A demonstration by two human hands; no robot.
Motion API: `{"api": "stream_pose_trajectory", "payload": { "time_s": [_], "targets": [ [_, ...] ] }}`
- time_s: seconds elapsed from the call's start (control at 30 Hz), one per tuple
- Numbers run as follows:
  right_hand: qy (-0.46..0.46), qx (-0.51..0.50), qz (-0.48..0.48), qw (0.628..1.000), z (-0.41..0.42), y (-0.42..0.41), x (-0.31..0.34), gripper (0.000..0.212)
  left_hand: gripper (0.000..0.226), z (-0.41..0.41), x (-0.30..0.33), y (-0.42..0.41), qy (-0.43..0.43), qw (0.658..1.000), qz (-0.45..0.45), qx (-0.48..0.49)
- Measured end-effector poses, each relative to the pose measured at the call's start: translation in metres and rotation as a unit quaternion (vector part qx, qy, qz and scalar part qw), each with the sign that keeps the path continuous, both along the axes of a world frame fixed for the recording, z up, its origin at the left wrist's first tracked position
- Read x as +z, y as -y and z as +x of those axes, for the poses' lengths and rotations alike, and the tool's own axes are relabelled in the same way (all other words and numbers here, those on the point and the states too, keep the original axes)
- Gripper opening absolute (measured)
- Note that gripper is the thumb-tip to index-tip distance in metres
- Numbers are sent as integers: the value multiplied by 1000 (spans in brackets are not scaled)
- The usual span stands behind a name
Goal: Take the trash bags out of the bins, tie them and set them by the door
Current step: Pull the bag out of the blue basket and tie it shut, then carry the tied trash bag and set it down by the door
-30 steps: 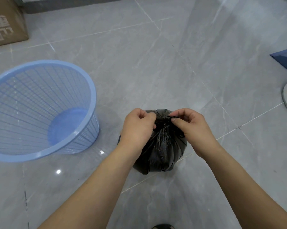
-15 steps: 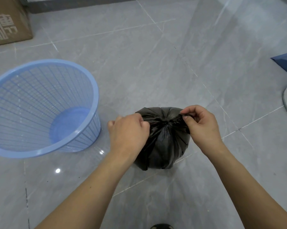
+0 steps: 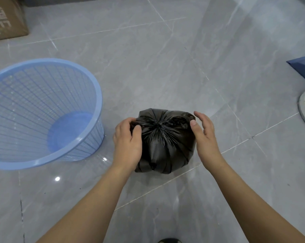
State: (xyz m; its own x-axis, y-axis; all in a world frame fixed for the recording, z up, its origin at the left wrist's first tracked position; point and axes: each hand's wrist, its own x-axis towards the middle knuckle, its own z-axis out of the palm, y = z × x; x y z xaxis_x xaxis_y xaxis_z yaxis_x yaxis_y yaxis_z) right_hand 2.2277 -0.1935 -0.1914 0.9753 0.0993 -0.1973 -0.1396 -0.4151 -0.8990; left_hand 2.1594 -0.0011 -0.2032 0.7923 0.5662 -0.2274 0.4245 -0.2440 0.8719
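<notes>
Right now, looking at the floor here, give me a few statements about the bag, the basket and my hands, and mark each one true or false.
1. The black trash bag sits on the floor, outside the blue basket. True.
2. The blue basket holds another bag. False: its mesh walls and bottom show bare.
3. The bag's top is gathered to a tight centre. True.
4. The right hand grips the bag's neck. False: its fingers are straight, beside the bag.
5. The left hand has fingers curled on the bag's edge. True.
6. The cardboard box touches the basket. False: they stand apart.
</notes>
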Motion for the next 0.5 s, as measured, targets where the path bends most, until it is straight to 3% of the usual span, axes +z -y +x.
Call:
{"api": "stream_pose_trajectory", "payload": {
  "time_s": [0.1, 0.23, 0.5],
  "targets": [
    [-107, -27, 115, 987, 3, -5, -17, 72, 48, 2, -13, -4, -3, 999, -24, 41],
    [-155, -76, 178, 969, 4, -10, -27, 42, 64, 15, -23, -1, -11, 991, -124, 45],
    [-164, -268, 227, 922, 1, 16, -8, 42, 42, 73, 4, 37, -17, 992, -101, -78]
  ]
}}
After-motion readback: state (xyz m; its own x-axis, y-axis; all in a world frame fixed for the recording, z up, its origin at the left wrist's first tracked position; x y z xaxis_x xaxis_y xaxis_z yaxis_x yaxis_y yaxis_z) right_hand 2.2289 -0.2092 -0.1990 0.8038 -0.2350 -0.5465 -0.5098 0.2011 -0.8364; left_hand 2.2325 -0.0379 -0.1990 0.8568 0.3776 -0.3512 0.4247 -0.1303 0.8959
